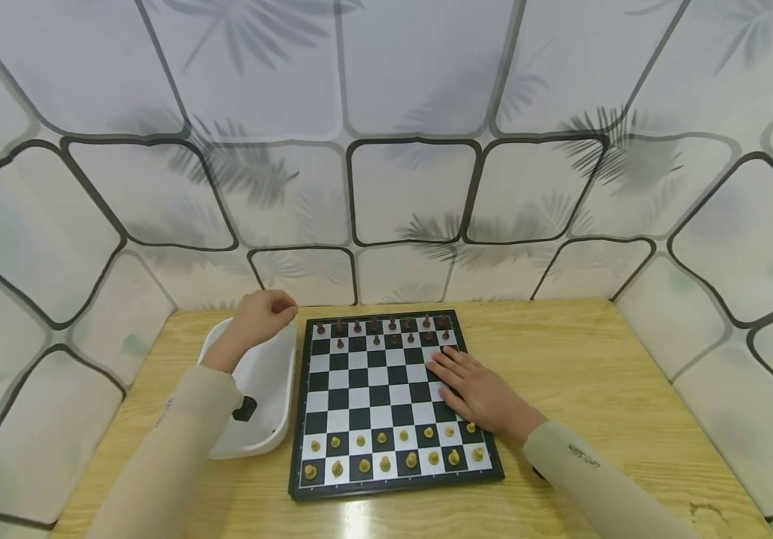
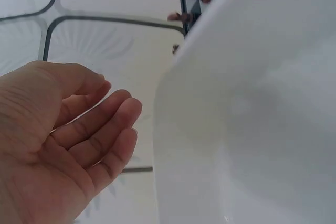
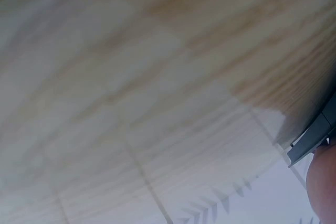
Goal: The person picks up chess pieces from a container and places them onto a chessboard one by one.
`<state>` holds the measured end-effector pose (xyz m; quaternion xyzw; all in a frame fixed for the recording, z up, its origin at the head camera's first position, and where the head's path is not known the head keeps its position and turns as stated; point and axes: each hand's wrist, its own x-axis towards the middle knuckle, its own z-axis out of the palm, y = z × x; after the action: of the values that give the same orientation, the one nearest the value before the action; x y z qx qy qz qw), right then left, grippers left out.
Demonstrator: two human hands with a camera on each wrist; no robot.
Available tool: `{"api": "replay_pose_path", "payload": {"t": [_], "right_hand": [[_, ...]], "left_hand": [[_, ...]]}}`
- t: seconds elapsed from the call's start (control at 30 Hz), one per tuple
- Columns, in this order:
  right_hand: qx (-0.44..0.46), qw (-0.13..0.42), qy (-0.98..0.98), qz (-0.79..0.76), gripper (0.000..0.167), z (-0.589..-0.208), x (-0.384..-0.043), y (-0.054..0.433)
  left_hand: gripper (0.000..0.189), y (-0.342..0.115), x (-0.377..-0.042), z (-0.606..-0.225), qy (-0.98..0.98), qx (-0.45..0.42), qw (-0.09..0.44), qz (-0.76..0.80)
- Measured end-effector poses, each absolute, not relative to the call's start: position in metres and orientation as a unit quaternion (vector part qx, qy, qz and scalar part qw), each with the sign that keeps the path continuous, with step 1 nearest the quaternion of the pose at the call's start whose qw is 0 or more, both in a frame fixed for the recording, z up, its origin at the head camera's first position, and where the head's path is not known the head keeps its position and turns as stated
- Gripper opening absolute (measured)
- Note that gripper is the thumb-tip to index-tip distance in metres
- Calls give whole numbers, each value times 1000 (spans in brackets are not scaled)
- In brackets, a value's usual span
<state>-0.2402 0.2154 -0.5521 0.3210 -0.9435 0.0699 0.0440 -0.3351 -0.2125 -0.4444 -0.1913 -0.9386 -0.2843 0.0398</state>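
Note:
My left hand [image 1: 266, 313] is raised over the far end of a white plastic bin [image 1: 289, 389]. In the left wrist view its fingers [image 2: 100, 142] bend loosely beside the bin's wall, with nothing between them. My right hand [image 1: 483, 389] lies with its fingers extended across the right edge of a black-and-white chessboard [image 1: 378, 395]. Its palm covers part of that edge. Dark red chess pieces [image 1: 392, 323] stand in two rows at the board's far side. Yellow chess pieces [image 1: 411, 460] fill two rows at the near side.
Inside the bin, partly behind the left sleeve, lies a small black item [image 1: 245, 409]. Board and bin stand side by side on a light wooden table [image 1: 554, 344]. Patterned fabric walls [image 1: 413, 195] rise behind the table and on both sides.

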Motion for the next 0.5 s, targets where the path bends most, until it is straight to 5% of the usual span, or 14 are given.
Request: {"api": "replay_pose_path", "payload": {"t": [0.5], "right_hand": [[323,49,-942,75,58,-554,-241,216]], "left_hand": [[16,-244,-292,-464,-950,-166,-103,-245]]}}
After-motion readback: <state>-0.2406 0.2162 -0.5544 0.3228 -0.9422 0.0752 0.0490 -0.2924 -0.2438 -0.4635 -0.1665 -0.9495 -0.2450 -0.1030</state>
